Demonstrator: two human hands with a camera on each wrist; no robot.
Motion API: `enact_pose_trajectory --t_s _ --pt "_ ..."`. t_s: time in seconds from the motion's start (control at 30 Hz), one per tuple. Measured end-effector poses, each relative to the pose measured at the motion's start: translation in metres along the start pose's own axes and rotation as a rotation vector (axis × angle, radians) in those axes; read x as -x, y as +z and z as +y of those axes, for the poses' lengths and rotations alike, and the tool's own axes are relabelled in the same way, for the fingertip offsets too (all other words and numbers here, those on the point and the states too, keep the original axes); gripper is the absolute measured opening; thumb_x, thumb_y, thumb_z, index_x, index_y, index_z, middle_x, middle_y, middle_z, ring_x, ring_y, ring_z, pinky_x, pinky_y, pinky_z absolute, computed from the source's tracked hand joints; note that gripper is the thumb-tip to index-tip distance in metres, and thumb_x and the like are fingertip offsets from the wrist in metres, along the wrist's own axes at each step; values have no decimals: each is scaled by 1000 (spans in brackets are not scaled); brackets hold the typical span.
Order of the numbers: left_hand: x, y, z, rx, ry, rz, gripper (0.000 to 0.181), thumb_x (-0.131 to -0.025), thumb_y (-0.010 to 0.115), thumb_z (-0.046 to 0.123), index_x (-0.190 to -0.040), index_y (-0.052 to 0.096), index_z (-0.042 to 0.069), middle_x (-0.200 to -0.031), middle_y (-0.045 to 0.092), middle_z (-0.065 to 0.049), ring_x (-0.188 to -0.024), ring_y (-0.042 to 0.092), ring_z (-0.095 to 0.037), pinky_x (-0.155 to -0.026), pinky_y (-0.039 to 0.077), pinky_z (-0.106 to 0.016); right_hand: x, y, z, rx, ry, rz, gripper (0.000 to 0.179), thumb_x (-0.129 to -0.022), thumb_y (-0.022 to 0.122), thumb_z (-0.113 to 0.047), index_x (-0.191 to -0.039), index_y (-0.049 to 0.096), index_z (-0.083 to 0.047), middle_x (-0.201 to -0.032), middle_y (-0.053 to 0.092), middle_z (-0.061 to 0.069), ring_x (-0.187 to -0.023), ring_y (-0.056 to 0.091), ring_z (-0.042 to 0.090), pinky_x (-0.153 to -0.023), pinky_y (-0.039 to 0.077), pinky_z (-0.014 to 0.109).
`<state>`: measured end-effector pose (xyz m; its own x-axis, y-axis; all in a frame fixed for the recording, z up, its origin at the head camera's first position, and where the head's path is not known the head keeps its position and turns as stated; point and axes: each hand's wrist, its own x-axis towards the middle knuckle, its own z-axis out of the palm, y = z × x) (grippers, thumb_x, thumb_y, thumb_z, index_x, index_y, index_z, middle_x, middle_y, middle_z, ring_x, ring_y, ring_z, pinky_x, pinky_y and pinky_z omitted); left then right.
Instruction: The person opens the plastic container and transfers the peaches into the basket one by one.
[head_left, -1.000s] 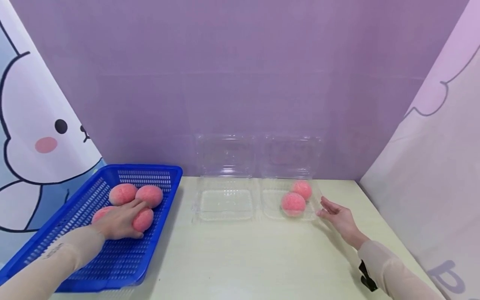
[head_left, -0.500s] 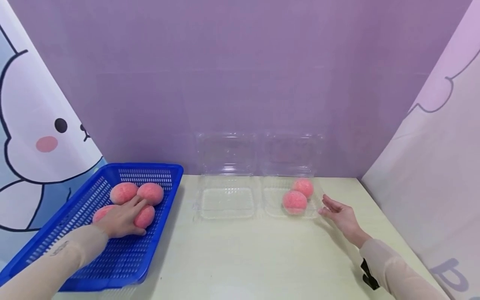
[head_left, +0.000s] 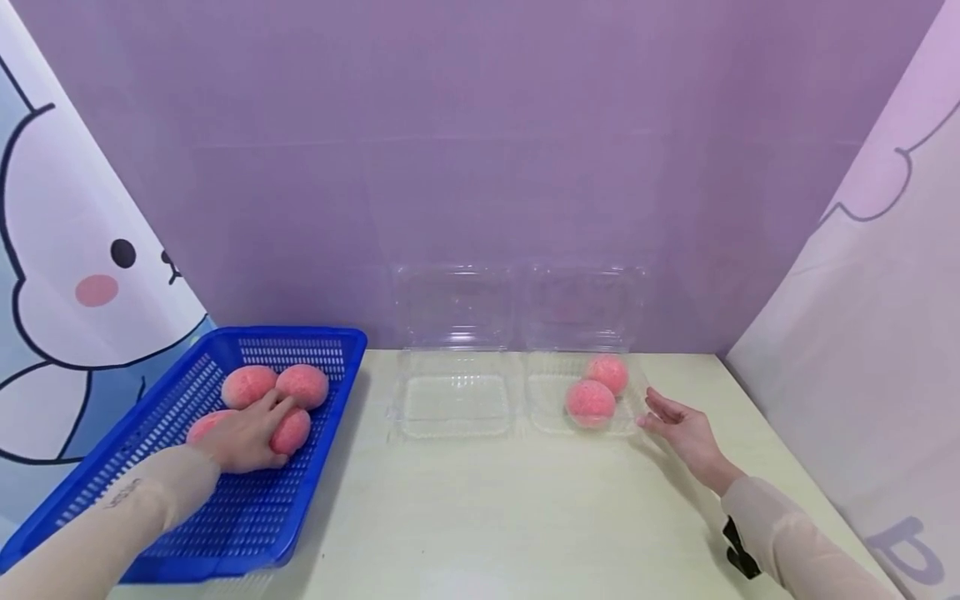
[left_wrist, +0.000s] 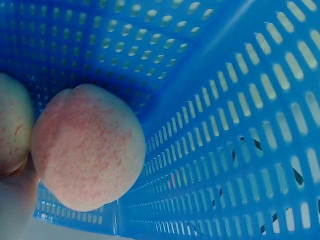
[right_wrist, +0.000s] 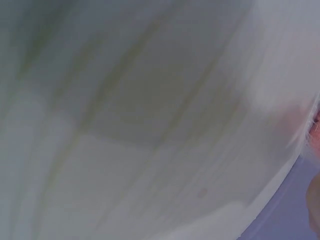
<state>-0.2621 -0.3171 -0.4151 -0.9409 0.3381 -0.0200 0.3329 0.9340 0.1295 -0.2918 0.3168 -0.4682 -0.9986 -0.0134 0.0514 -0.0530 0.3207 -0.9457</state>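
My left hand [head_left: 243,437] reaches into the blue basket [head_left: 300,533] and grips a pink peach [head_left: 292,431], thumb and fingers around its sides. Three other peaches lie close by: one [head_left: 249,387] behind the hand, one [head_left: 303,386] by the fingertips, and one [head_left: 210,423] partly hidden beneath it. In the left wrist view, a peach [left_wrist: 87,147] fills the middle, with part of the hand [left_wrist: 17,200] at the lower left. My right hand [head_left: 684,437] has its fingers nearly straight at the right edge of a clear plastic clamshell box [head_left: 543,417], which holds two peaches [head_left: 590,404].
A second clear clamshell box [head_left: 453,408] stands beside the first, its lid raised against the purple backdrop [head_left: 480,167]. Both boxes sit at the back of the pale table [head_left: 465,517]. Printed cloth panels [head_left: 862,350] flank the sides.
The view shifts slightly. My left hand stays on the same peach in the basket, its grip looking a little closer. The right hand keeps its place by the box.
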Motion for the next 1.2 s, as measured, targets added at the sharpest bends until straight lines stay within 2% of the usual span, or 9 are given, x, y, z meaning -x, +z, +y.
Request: enact_pose_trajectory --t_s 0.2,0.4,0.53,0.67,0.8,0.93,1.03,1.13,1.2 --pt "-1 -1 1 17 -11 -25 89 -74 71 31 -144 22 6 -146 19 -24 -124 36 -45 -92 33 -67 2 1 -3 18 -4 -11 69 -85 64 -24 -140 31 0 -143 29 16 -125 39 9 -84 40 3" --pt "1 -1 8 86 -68 -98 96 -71 74 34 -145 20 5 -145 15 -29 -124 33 -50 -90 32 -70 5 0 -2 16 10 -10 67 -86 64 -21 -140 31 -1 -143 29 15 -124 39 6 -84 40 3" --pt "2 -15 18 182 -103 -140 99 -70 75 35 -145 18 4 -145 10 -31 -126 24 -53 -91 25 -73 3 0 -2 36 8 -8 67 -86 63 -23 -140 31 -1 -143 30 14 -128 36 15 -85 39 3" --pt "3 -37 36 228 -112 -148 88 -77 70 27 -144 19 2 -145 10 -31 -128 19 -54 -92 22 -73 1 1 -3 35 4 -4 67 -86 63 -22 -140 31 -1 -144 30 14 -128 36 18 -86 38 3" --pt "4 -54 56 129 -46 -56 66 -85 59 22 -140 31 0 -142 27 -27 -126 32 -48 -95 30 -66 0 1 -5 24 1 -8 66 -86 63 -20 -140 31 1 -143 30 14 -129 34 20 -86 38 4" --pt "4 -63 78 13 64 126 49 -86 57 19 -130 45 -1 -130 44 -23 -114 49 -41 -92 42 -57 0 0 -6 23 -4 -3 68 -85 64 -21 -139 31 2 -143 30 15 -128 35 18 -86 39 3" --pt "5 -68 98 -22 73 235 49 -84 62 19 -127 47 -1 -131 43 -25 -114 49 -43 -90 44 -56 0 -1 -5 30 -2 -4 69 -85 65 -23 -139 31 1 -142 30 15 -127 37 14 -86 39 4" --pt "9 -72 120 -39 61 293 54 -83 65 22 -130 46 2 -136 38 -24 -118 46 -43 -88 45 -55 0 0 -4 35 6 -9 69 -85 65 -24 -140 31 0 -143 30 14 -126 37 10 -86 39 4" --pt "9 -75 136 -31 86 322 57 -83 65 24 -132 45 4 -138 39 -22 -118 46 -42 -87 46 -53 1 0 -3 40 10 -8 70 -84 65 -25 -140 31 -1 -143 31 13 -126 38 9 -85 39 3"
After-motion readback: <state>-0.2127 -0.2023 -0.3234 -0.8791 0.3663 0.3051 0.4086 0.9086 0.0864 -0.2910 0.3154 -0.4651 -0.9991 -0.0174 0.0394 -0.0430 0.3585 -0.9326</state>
